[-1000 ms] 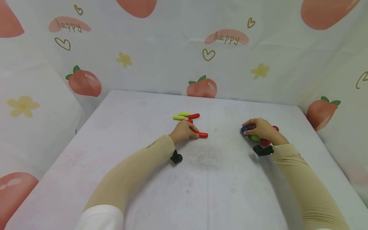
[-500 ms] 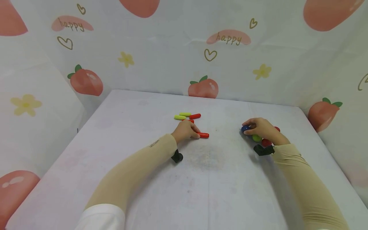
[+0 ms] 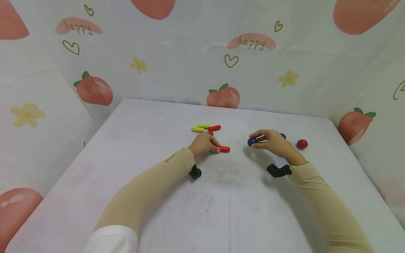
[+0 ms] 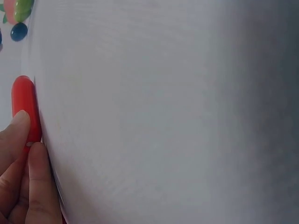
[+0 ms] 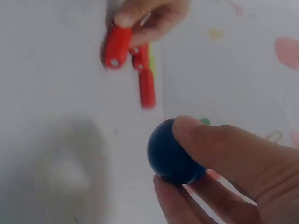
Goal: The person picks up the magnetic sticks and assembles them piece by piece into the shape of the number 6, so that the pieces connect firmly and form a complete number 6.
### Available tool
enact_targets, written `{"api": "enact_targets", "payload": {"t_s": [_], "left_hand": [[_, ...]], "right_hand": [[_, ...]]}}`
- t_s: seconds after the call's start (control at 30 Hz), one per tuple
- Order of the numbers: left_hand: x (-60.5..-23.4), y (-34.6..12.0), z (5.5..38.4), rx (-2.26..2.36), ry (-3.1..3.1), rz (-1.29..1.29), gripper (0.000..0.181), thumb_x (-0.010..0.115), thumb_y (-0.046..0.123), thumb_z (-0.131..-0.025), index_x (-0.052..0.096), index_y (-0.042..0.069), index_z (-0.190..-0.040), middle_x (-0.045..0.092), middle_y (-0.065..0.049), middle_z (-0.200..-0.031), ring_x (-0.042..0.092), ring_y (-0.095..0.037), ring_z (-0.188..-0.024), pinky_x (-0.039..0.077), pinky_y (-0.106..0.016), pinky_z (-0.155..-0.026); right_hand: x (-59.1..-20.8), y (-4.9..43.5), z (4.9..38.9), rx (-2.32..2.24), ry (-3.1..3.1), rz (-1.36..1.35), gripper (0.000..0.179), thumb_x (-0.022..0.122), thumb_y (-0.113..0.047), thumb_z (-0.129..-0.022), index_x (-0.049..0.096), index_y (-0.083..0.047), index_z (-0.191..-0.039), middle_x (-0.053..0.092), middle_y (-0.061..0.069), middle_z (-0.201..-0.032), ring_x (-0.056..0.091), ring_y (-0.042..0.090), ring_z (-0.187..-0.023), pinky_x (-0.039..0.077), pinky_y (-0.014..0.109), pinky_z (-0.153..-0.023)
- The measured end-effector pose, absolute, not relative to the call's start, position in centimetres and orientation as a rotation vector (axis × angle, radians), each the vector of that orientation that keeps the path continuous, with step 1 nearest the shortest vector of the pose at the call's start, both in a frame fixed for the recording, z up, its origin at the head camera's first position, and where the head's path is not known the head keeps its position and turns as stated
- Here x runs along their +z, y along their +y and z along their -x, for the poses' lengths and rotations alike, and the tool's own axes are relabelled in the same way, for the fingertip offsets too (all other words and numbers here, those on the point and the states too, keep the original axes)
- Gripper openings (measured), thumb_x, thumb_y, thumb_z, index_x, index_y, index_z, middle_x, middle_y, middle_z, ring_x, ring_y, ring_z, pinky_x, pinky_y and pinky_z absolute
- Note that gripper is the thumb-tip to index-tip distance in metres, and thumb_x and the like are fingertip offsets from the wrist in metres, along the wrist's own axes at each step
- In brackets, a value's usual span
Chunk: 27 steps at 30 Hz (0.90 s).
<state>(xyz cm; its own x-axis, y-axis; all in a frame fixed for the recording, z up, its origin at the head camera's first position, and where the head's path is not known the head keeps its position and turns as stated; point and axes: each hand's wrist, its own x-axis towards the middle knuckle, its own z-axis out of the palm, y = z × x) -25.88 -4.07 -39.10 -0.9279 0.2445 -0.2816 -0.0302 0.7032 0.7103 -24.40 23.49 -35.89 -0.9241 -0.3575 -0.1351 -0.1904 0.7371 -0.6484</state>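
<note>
Near the table's middle, my left hand [image 3: 204, 144] pinches one end of a short red highlighter [image 3: 223, 149] lying close over the table. In the left wrist view, thumb and fingers meet around the red highlighter [image 4: 24, 98]. My right hand [image 3: 273, 142] holds a glossy blue ball [image 3: 252, 141] between thumb and fingertips, its shadow falling on the table below. The right wrist view shows the blue ball [image 5: 170, 154] up close. Behind my right hand, a dark blue ball [image 3: 283, 135] and a green ball [image 3: 289, 142] are partly hidden.
Beyond my left hand lie two yellow highlighters [image 3: 197, 129] and red ones [image 3: 214, 128], one partly covered by the hand. A red ball [image 3: 302, 144] stands to the right of my right hand. A printed cloth [image 3: 177, 70] hangs behind the white table [image 3: 158, 116].
My right hand has lifted the blue ball from the group of balls and carried it left, towards the red highlighter. My left hand has stayed in place, still pinching it.
</note>
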Motion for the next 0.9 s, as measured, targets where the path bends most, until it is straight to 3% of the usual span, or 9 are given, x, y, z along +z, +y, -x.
{"api": "enact_targets", "payload": {"t_s": [0.23, 0.57, 0.9], "left_hand": [[-39.0, -3.8, 25.9, 1.046, 2.574, -0.156, 0.018, 0.079, 0.021, -0.074, 0.075, 0.016, -0.091, 0.066, 0.000, -0.105, 0.052, -0.016, -0.107, 0.045, -0.029, -0.089], [-38.7, -4.0, 25.8, 1.082, 2.527, -0.117, 0.017, 0.078, 0.020, -0.075, 0.075, 0.017, -0.092, 0.067, 0.001, -0.100, 0.052, -0.015, -0.096, 0.044, -0.024, -0.076], [-38.6, -4.0, 25.9, 1.071, 2.524, -0.111, 0.017, 0.078, 0.020, -0.075, 0.075, 0.018, -0.091, 0.066, 0.001, -0.102, 0.050, -0.016, -0.096, 0.042, -0.024, -0.076]], "right_hand": [[-37.9, 21.3, 23.9, -1.104, 2.597, 0.429, 0.046, 0.071, -0.029, -0.082, 0.059, -0.012, -0.123, 0.061, 0.013, -0.124, 0.058, 0.031, -0.115, 0.047, 0.047, -0.097], [-39.6, 19.1, 23.6, -1.251, 2.542, 0.402, 0.045, 0.071, -0.030, -0.082, 0.061, -0.010, -0.121, 0.063, 0.012, -0.122, 0.060, 0.030, -0.113, 0.047, 0.044, -0.096], [-40.2, 18.5, 23.9, -1.215, 2.550, 0.378, 0.044, 0.071, -0.027, -0.083, 0.060, -0.009, -0.121, 0.062, 0.014, -0.122, 0.058, 0.032, -0.115, 0.042, 0.049, -0.102]]}}
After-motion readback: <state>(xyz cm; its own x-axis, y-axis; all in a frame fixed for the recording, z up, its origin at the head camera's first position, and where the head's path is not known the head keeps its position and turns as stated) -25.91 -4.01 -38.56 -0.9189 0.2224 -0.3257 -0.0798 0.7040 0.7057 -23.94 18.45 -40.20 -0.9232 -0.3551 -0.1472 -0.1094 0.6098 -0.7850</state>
